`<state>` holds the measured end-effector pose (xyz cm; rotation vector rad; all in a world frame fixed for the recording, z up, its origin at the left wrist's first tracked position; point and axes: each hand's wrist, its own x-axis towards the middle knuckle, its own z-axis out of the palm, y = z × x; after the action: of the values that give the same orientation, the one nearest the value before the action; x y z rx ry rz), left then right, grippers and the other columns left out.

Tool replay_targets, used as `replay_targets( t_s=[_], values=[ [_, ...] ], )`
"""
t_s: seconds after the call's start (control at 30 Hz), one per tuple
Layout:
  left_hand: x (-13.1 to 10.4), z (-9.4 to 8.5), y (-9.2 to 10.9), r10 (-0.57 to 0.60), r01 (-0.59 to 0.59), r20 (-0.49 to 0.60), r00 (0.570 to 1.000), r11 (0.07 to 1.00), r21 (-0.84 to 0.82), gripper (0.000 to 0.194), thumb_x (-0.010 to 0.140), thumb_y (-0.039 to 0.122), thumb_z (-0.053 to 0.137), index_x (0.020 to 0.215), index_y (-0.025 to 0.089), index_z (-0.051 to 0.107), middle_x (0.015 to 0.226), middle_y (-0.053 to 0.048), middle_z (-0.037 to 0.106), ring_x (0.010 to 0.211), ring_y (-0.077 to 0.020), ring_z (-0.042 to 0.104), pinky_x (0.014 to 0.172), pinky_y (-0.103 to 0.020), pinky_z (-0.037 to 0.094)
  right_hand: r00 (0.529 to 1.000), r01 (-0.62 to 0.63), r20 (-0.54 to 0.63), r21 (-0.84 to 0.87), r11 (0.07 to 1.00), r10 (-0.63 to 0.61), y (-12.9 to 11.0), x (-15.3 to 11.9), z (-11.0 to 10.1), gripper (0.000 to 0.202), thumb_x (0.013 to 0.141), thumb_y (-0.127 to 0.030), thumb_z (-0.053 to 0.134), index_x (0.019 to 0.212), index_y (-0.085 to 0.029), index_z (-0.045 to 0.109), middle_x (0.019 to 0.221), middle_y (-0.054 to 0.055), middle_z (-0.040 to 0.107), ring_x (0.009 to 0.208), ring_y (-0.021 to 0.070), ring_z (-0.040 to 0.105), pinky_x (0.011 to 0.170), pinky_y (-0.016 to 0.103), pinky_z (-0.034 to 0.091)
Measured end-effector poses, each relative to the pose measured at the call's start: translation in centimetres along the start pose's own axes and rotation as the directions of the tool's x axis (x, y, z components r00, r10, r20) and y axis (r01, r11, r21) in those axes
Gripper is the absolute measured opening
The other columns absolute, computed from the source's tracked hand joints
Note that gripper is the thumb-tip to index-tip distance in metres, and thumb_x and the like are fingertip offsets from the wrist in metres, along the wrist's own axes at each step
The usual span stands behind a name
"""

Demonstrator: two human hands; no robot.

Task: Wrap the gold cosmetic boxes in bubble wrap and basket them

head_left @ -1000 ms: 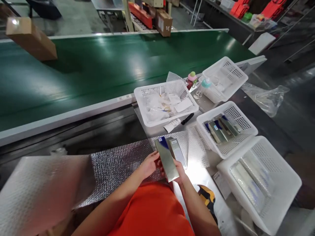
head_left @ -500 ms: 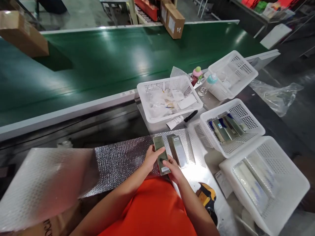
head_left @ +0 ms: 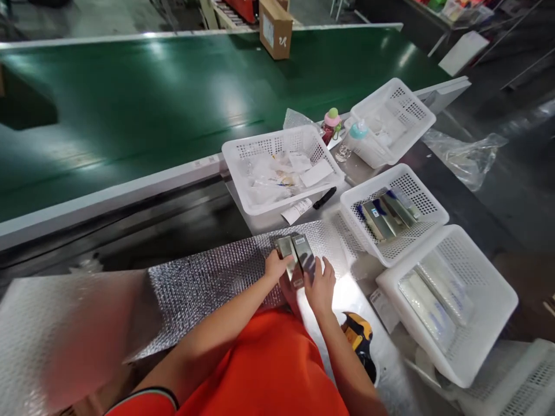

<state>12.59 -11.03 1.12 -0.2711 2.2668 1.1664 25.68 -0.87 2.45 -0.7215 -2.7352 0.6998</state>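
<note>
Two slim shiny gold-grey boxes lie side by side on the silvery bubble wrap (head_left: 217, 273). My left hand (head_left: 276, 266) grips the left box (head_left: 291, 263), its thumb over the top face and its fingers at the left side. The right box (head_left: 304, 249) bears a small label near its far end. Beside its near right edge is my right hand (head_left: 321, 289), fingers apart; whether it touches the box is hard to tell. A clouded, loose stretch of bubble wrap (head_left: 69, 335) rises at the left.
A white basket (head_left: 281, 208) of plastic bags stands ahead; another basket (head_left: 394, 263) holds similar boxes, and a third (head_left: 485, 370) holds wrapped packs. A yellow-black tape dispenser (head_left: 359, 338) sits by my right forearm. Beyond runs a green conveyor (head_left: 173, 104) carrying a carton (head_left: 277, 32).
The box in my hands has gone down onto the bubble wrap, next to the other box. My right hand has let go of it and spread its fingers. The view has shifted slightly right.
</note>
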Motion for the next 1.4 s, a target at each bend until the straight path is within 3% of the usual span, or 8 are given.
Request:
replay_targets(
  t_s=[0.13, 0.23, 0.37, 0.67, 1.07, 1.23, 1.3, 1.4],
  values=[
    [0.2, 0.5, 0.3, 0.041, -0.035, -0.022, 0.999, 0.976, 0.213, 0.032, 0.079, 0.033, 0.074, 0.098, 0.010, 0.064, 0.112, -0.021, 0.069, 0.114, -0.0330, 0.062, 0.093, -0.036, 0.046, 0.980, -0.027, 0.198, 0.089, 0.996, 0.009, 3.1, 0.8, 1.7, 0.058, 0.092, -0.032, 0.048, 0.147, -0.014, 0.039, 0.133, 0.019, 0.055, 0.118, 0.0303, 0.054, 0.100, 0.048, 0.047],
    [0.0, 0.4, 0.2, 0.067, -0.062, -0.006, 0.998, 0.945, 0.322, 0.030, 0.084, 0.032, 0.068, 0.102, 0.009, 0.064, 0.111, -0.022, 0.069, 0.112, -0.0327, 0.063, 0.090, -0.036, 0.045, 0.964, -0.077, 0.261, 0.100, 0.992, 0.048, 3.3, 0.8, 2.7, 0.059, 0.095, -0.029, 0.042, 0.152, -0.014, 0.033, 0.128, 0.018, 0.059, 0.110, 0.0276, 0.058, 0.095, 0.043, 0.049],
    [-0.2, 0.2, 0.0, 0.104, -0.108, 0.033, 0.994, 0.913, 0.394, 0.023, 0.088, 0.028, 0.064, 0.103, 0.010, 0.064, 0.105, -0.018, 0.072, 0.102, -0.0288, 0.067, 0.084, -0.032, 0.045, 0.963, -0.126, 0.241, 0.020, 0.992, 0.118, 2.4, 0.9, 3.3, 0.056, 0.098, -0.030, 0.039, 0.151, -0.013, 0.035, 0.122, 0.018, 0.060, 0.105, 0.0274, 0.059, 0.090, 0.041, 0.049],
    [0.2, 0.5, -0.6, 0.161, -0.181, 0.084, 0.983, 0.898, 0.400, 0.016, 0.088, 0.024, 0.063, 0.097, 0.012, 0.065, 0.096, -0.012, 0.073, 0.087, -0.0213, 0.068, 0.073, -0.027, 0.044, 0.975, -0.045, 0.216, -0.015, 0.999, 0.047, 2.2, 0.6, 3.8, 0.063, 0.097, -0.036, 0.046, 0.154, -0.014, 0.030, 0.120, 0.016, 0.059, 0.101, 0.0268, 0.057, 0.088, 0.039, 0.048],
    [0.6, 0.7, -1.7, 0.234, -0.237, 0.059, 0.971, 0.882, 0.408, 0.016, 0.088, 0.025, 0.061, 0.096, 0.012, 0.066, 0.096, -0.012, 0.073, 0.087, -0.0216, 0.068, 0.078, -0.030, 0.049, 0.970, 0.007, 0.243, -0.095, 0.995, 0.016, 1.9, 0.0, 3.3, 0.060, 0.096, -0.038, 0.048, 0.151, -0.019, 0.035, 0.131, 0.018, 0.057, 0.110, 0.0288, 0.055, 0.093, 0.043, 0.045],
    [-0.1, -0.9, -2.6, 0.300, -0.303, 0.073, 0.951, 0.856, 0.419, 0.025, 0.094, 0.018, 0.046, 0.110, 0.014, 0.065, 0.102, -0.011, 0.072, 0.095, -0.0213, 0.068, 0.086, -0.033, 0.052, 0.977, -0.024, 0.203, -0.188, 0.982, 0.063, -1.2, 0.2, 2.7, 0.089, 0.082, -0.057, 0.064, 0.150, -0.009, 0.032, 0.155, 0.028, 0.031, 0.138, 0.0404, 0.034, 0.108, 0.055, 0.030],
    [-0.9, -2.4, -3.3, 0.376, -0.370, 0.082, 0.923, 0.811, 0.453, 0.034, 0.092, 0.013, 0.044, 0.120, 0.015, 0.062, 0.117, -0.014, 0.069, 0.111, -0.0237, 0.064, 0.099, -0.038, 0.049, 0.975, -0.066, 0.195, -0.190, 0.979, 0.104, -2.3, 0.3, 3.1, 0.099, 0.074, -0.058, 0.071, 0.149, -0.006, 0.031, 0.157, 0.032, 0.023, 0.140, 0.0435, 0.029, 0.109, 0.057, 0.027],
    [-2.2, -4.3, -4.6, 0.519, -0.498, 0.171, 0.837, 0.596, 0.629, 0.048, 0.085, 0.010, 0.052, 0.133, 0.014, 0.057, 0.144, -0.018, 0.053, 0.137, -0.0323, 0.044, 0.117, -0.055, 0.028, 0.975, -0.127, 0.161, -0.166, 0.978, 0.154, -3.1, 0.5, 3.9, 0.091, 0.072, -0.050, 0.072, 0.146, -0.009, 0.037, 0.154, 0.031, 0.029, 0.137, 0.0428, 0.035, 0.107, 0.056, 0.029]
  ],
)
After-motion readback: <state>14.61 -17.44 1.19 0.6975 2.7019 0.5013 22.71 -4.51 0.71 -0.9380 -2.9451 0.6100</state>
